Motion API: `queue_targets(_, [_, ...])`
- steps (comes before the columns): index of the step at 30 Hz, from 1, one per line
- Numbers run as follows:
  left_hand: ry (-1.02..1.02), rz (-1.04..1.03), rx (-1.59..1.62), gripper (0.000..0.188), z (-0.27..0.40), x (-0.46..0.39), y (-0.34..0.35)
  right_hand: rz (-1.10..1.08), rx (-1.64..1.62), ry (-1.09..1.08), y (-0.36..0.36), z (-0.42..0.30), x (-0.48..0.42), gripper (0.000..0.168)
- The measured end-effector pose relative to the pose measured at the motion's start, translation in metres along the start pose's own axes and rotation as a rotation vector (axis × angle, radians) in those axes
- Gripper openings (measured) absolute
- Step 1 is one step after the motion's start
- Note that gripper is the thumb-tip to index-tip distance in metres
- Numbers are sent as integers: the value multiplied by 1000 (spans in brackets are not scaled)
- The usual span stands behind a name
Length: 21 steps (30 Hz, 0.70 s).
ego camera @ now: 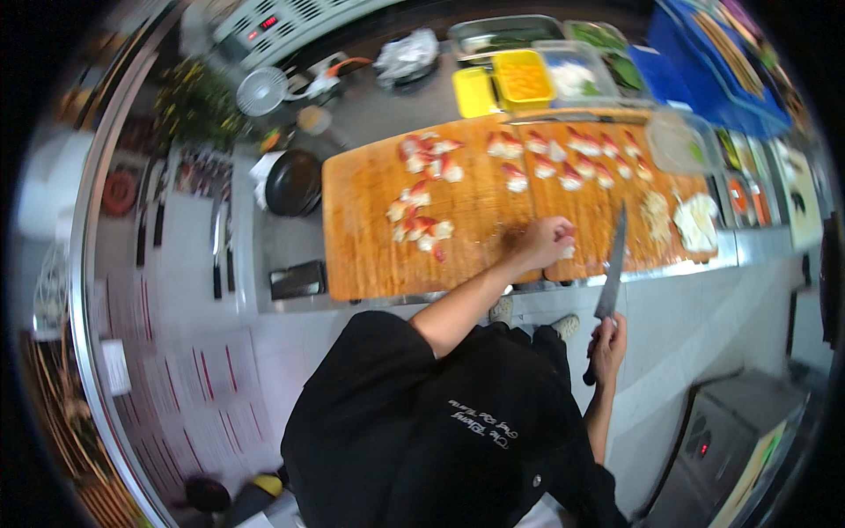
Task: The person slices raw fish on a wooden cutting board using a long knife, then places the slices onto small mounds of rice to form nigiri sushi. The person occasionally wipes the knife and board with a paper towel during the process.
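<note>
My left hand (542, 241) is over the front of a wooden cutting board (356, 211), its fingers closed on a small red-and-white shellfish piece (569, 251), mostly hidden. In my right hand (610, 344) is the black handle of a long kitchen knife (614, 264). Its blade points away from me, the tip over the board's right part. Red-tipped shellfish pieces, like surf clam, lie in rows (583, 162) at the board's back right. More sit in a loose cluster (420, 223) on the left. Pale shreds (655, 215) lie beside a crumpled white cloth (697, 222) at the right.
Another knife (561, 119) rests along the board's back edge. Behind stand a yellow tub (525, 79) of orange food, a clear container (573, 78) and a steel tray (505, 30). A black pan (294, 183) is left of the board; a clear tub (680, 142) sits at its right corner.
</note>
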<state>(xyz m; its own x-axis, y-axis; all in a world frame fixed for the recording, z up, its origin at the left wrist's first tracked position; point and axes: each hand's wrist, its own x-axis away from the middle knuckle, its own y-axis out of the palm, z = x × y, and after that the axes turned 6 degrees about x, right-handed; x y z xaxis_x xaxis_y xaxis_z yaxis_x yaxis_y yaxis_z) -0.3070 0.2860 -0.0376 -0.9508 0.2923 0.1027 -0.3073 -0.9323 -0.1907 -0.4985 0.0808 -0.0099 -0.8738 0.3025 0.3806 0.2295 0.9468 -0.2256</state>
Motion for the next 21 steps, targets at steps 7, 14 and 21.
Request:
queue_targets(7, [-7, 55, 49, 23, -13, 15, -33, 74, 93, -39, -11, -8, -9, 25])
queue_targets(14, [-135, 84, 8, 25, 12, 45, -73, 372, 776, -396, -61, -38, -29, 32])
queue_targets(21, [-165, 145, -21, 25, 17, 55, -69, 377, 1041, -610, -170, -50, -94, 27])
